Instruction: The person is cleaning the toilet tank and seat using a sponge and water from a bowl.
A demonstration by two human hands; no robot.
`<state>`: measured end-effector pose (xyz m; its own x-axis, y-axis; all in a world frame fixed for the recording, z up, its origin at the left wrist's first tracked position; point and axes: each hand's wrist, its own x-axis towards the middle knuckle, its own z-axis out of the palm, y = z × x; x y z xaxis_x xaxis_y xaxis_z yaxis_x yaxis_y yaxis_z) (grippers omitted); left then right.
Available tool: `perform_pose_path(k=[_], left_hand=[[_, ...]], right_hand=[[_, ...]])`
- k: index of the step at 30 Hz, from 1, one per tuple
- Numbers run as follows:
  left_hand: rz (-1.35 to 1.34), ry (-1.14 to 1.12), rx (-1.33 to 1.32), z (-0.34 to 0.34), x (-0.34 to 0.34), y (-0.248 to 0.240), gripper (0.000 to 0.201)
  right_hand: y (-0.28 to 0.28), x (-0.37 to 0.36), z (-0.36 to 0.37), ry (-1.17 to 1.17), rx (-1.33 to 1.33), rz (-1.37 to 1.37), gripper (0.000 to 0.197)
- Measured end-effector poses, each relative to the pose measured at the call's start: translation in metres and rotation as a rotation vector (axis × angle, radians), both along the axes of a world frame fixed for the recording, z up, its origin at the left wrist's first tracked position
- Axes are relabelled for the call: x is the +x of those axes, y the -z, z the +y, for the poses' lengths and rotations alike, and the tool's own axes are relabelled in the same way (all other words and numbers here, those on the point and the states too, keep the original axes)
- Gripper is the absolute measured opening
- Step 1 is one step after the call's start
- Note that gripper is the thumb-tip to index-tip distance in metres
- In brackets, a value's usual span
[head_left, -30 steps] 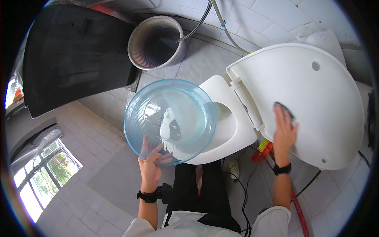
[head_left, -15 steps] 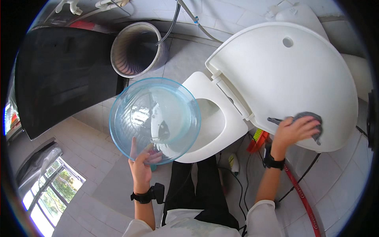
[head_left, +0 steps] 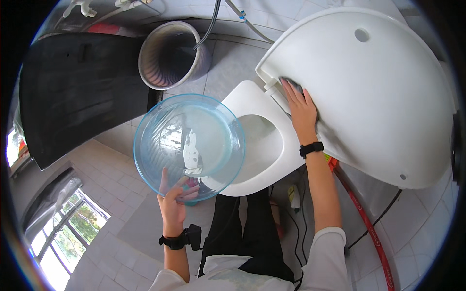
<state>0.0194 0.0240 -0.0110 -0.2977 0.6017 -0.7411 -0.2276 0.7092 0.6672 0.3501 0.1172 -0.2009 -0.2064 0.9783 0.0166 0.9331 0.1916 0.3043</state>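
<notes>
My left hand [head_left: 174, 196] grips the near rim of a clear blue plastic basin [head_left: 213, 128], its fingers showing through the wall. Some cloudy liquid seems to lie in the basin, which hovers over the left side of a white toilet seat [head_left: 242, 97]. With my right hand [head_left: 303, 116], fingers stretched flat, I press a dark grey cloth [head_left: 292, 84] onto a large white rounded panel [head_left: 378, 106] behind the seat. The cloth is next to the hinge and mostly covered by my fingers. A round hole pierces the panel's far part.
A ribbed grey bin [head_left: 204, 65] stands beyond the basin, with a black panel [head_left: 82, 102] to its left. On the right, a red hose [head_left: 361, 211] runs past an orange brush [head_left: 332, 163]. A small white bottle [head_left: 294, 199] and cables lie near my legs.
My right hand has carried the cloth left and away from me, from the panel's near right part to its hinge edge. My left hand and the basin have barely moved.
</notes>
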Motion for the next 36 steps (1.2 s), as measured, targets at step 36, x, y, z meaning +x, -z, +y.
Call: perform_pose_path(k=[36], left_hand=[[-0.096,0.058,0.007,0.006,0.019,0.002,0.076]], right_hand=[[-0.133,0.102,-0.176,0.721,0.306,-0.398,0.050]])
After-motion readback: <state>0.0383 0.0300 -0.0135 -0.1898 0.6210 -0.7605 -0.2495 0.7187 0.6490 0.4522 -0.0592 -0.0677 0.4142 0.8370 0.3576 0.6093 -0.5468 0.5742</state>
